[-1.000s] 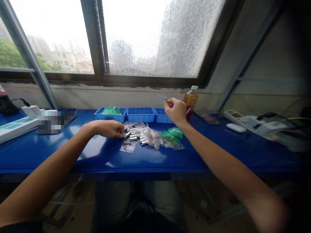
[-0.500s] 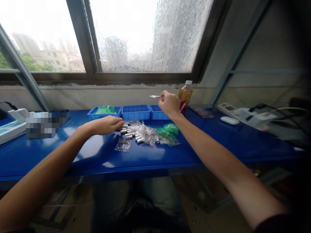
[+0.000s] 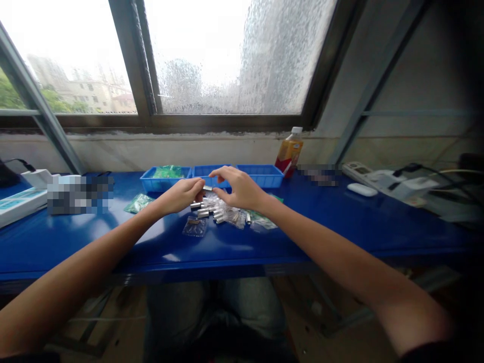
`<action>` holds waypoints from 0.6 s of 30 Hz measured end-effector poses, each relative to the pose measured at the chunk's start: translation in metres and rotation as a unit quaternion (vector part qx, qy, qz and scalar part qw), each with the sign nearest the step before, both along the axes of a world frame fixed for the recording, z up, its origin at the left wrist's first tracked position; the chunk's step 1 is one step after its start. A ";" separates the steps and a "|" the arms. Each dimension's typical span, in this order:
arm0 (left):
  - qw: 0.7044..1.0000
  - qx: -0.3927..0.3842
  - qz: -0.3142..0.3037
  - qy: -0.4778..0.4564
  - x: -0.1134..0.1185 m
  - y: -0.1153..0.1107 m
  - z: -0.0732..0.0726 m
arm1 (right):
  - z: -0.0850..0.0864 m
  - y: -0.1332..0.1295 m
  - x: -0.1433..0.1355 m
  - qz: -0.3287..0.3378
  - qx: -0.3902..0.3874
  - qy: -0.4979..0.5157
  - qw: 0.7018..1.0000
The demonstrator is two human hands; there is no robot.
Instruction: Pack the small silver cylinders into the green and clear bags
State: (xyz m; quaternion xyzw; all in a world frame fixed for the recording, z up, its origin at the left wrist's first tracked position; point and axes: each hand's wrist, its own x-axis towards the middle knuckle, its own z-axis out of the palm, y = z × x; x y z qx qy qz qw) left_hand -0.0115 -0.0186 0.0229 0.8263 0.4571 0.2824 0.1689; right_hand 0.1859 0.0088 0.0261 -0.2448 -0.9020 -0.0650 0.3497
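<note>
My left hand (image 3: 182, 195) is closed, thumb and fingers pinching one end of a small silver metal tube (image 3: 207, 188). Facing it from the right, my right hand (image 3: 240, 189) has thumb and index finger spread apart at the tube's other end; whether the thumb touches it I cannot tell. Below both hands lie several silver tubes (image 3: 203, 214) and a heap of clear plastic bags (image 3: 235, 218). A small clear bag (image 3: 195, 227) with a brownish piece inside lies nearer the table edge. My right hand and wrist partly hide a green-tinted bag (image 3: 266, 221).
Three blue trays stand along the back: the left tray (image 3: 149, 185) holds green packets, and the others are a middle tray (image 3: 200, 171) and a right tray (image 3: 264, 177). A green packet (image 3: 139, 203) lies left. Behind right stands a drink bottle (image 3: 290, 151). Power strips (image 3: 17, 204) sit at the sides.
My right hand has come down and left from near the bottle to meet my left hand; the thin whitish piece it held is no longer seen there. My left hand has lifted a tube slightly.
</note>
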 end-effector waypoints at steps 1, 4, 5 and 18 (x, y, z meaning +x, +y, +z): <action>0.999 -0.015 0.004 -0.030 0.001 0.000 -0.001 | -0.002 -0.005 -0.006 0.015 0.010 -0.001 1.000; 0.994 -0.053 0.005 -0.096 0.004 0.001 -0.003 | -0.004 -0.013 -0.010 0.030 0.036 0.002 0.999; 0.992 -0.063 0.001 -0.112 0.005 0.001 -0.004 | -0.005 -0.014 -0.009 0.030 0.045 0.002 0.999; 0.990 0.074 -0.012 -0.118 0.008 -0.005 -0.004 | -0.014 -0.008 -0.014 -0.048 -0.068 0.113 0.990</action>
